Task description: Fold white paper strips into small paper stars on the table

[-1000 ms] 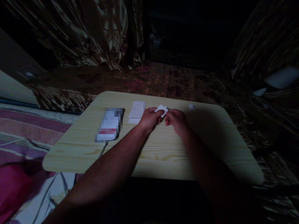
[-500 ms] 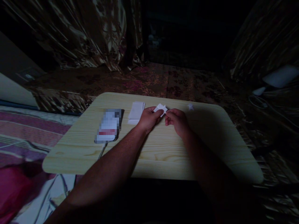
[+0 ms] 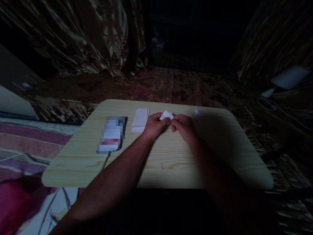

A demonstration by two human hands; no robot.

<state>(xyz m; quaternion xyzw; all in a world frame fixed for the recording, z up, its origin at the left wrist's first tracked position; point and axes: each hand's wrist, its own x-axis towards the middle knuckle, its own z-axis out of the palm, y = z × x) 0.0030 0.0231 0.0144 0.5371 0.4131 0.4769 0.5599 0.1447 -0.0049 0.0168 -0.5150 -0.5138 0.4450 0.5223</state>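
Over the far middle of a pale wooden table (image 3: 171, 156), my left hand (image 3: 154, 125) and my right hand (image 3: 184, 127) meet, fingers curled. Both pinch a small folded white paper piece (image 3: 166, 116) held between them just above the tabletop. A stack of white paper slips (image 3: 140, 119) lies just left of my left hand. A tiny white paper star (image 3: 197, 112) rests on the table beyond my right hand.
A phone (image 3: 111, 134) with a cable running off the front edge lies at the table's left. Striped bedding (image 3: 26, 147) is on the left, patterned fabric (image 3: 158, 85) behind. A white device and cable (image 3: 281, 85) sit at the far right in the dark.
My hands have closed in on each other, and the folded paper shows less between the fingers. The view has shifted slightly; nothing else on the table has moved.
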